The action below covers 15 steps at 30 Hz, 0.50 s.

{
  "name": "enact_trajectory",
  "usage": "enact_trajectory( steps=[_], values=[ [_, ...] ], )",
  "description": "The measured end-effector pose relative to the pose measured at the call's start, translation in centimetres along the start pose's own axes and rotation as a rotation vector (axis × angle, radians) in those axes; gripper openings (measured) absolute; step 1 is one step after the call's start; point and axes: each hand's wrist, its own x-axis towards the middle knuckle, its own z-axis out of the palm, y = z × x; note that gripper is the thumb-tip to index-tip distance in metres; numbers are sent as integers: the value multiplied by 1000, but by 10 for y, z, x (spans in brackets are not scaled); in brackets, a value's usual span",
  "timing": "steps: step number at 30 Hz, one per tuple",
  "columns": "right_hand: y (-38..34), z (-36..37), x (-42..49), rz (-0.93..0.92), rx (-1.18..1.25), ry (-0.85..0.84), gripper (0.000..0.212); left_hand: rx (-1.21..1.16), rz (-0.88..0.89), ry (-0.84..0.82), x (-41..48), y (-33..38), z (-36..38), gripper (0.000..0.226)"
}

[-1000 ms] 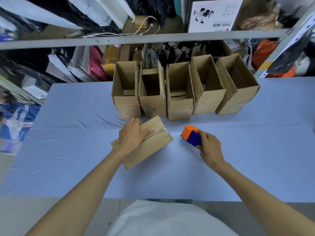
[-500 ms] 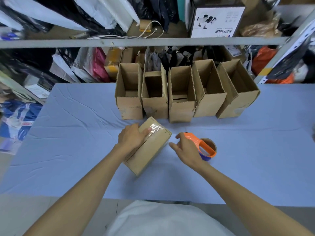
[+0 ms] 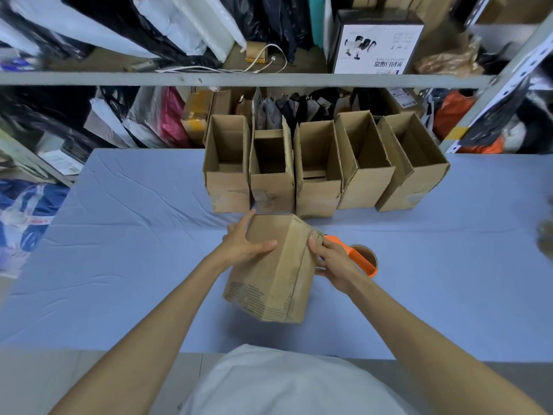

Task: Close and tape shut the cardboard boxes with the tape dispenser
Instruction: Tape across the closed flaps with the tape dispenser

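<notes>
A closed cardboard box (image 3: 278,277) is tilted up off the blue table (image 3: 128,265), held between both hands. My left hand (image 3: 239,247) grips its upper left corner, thumb across the near face and fingers along the far side. At the right edge my right hand (image 3: 335,265) holds the box, thumb in front and fingers behind. The orange tape dispenser (image 3: 356,257) lies on the table just behind my right hand, with nobody holding it. Several open cardboard boxes (image 3: 317,175) stand in a row at the back of the table.
A grey shelf rail (image 3: 209,79) runs above the table's far edge, with bags, cables and a printed carton (image 3: 377,46) on the shelves. More bags (image 3: 161,118) fill the shelf behind the open boxes. Blue packages (image 3: 27,211) lie off the table's left side.
My right hand put the tape dispenser down on the table and moved onto the box's right edge. Both hands then lifted and turned the box from lying flat to tilted up.
</notes>
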Motion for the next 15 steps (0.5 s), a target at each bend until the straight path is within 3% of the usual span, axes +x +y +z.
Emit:
enact_trajectory(
  steps=[2, 5, 8, 12, 15],
  values=[
    [3, 0, 0, 2, 5, -1, 34, -118, 1, -65, 0, -6, 3, 110],
    [4, 2, 1, -112, -126, 129, 53, -72, 20, 98, -1, -12, 8, 101],
    [2, 10, 4, -241, -442, 180, 39, 71, -27, 224, -2, -15, 16, 91],
    [9, 21, 3, -86, -330, 61, 25, 252, -120, 192, -3, -21, 23, 85],
    [16, 24, 3, -121, -370, 132, 36, 262, -126, 204, -4, -23, 26, 82]
  ],
)
